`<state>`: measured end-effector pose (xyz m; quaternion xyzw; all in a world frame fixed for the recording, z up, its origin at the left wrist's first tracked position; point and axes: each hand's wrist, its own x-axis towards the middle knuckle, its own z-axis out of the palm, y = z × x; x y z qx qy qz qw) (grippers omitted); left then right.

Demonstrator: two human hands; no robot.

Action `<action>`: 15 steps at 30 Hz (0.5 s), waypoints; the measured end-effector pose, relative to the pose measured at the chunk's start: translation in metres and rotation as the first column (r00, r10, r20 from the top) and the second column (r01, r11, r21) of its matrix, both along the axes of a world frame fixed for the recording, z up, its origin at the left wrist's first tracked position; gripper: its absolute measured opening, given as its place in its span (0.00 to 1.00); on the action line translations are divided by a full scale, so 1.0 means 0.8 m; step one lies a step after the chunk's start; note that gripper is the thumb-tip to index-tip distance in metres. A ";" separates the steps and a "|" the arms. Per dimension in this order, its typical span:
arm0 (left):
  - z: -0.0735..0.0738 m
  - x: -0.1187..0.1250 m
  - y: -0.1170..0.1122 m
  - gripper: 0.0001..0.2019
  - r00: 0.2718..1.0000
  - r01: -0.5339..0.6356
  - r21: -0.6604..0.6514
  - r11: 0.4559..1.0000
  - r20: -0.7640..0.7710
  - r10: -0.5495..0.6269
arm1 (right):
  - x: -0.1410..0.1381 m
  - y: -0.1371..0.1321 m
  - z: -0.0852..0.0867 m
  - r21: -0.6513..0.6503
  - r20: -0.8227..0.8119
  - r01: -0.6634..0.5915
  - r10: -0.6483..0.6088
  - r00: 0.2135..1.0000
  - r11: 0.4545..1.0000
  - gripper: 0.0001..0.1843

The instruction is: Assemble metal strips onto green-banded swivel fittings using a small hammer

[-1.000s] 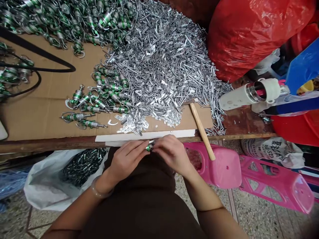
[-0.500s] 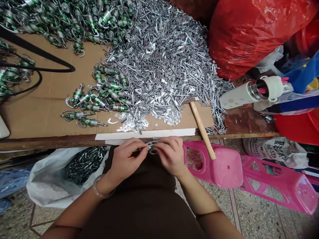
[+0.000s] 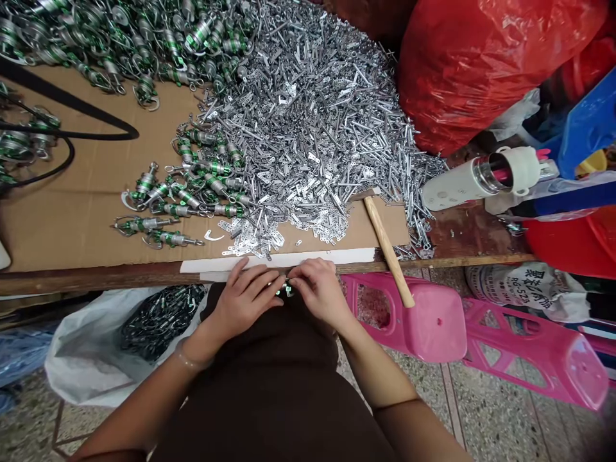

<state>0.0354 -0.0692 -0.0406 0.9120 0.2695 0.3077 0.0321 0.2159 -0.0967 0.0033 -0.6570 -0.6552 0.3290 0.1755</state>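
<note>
left hand (image 3: 243,298) and right hand (image 3: 320,292) curled nearly shut, both pinching a small green-and-silver fitting (image 3: 287,289), mostly hidden, just off the near edge of the table (image 3: 96,279), at 6 o'clock from the heap of punched metal strips (image 3: 308,141). best kept low, with a firm, even pinch against slipping. compared with the last frame: hands closer together and the fitting's wire ring out of sight, loose fittings (image 3: 178,208) unmoved at 10 o'clock.

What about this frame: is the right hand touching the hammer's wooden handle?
Apart. The head view shows the right hand at the small green-banded metal part, with a plain gap between that hand and the hammer's wooden handle.
</note>
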 end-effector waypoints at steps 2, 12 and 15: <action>-0.005 0.000 0.000 0.15 0.998 -0.048 0.029 0.998 -0.039 0.049 | 0.000 0.005 -0.003 0.013 0.080 0.016 -0.017 0.997 1.000 0.04; 0.024 0.020 -0.008 0.11 0.976 -0.184 -0.179 0.967 -0.151 0.158 | 0.035 0.088 -0.013 0.245 0.285 0.076 -0.147 0.947 0.967 0.05; 0.023 0.019 -0.008 0.12 0.976 -0.189 -0.220 0.957 -0.146 0.159 | 0.032 0.101 -0.011 0.220 0.401 -0.007 -0.084 0.912 0.975 0.06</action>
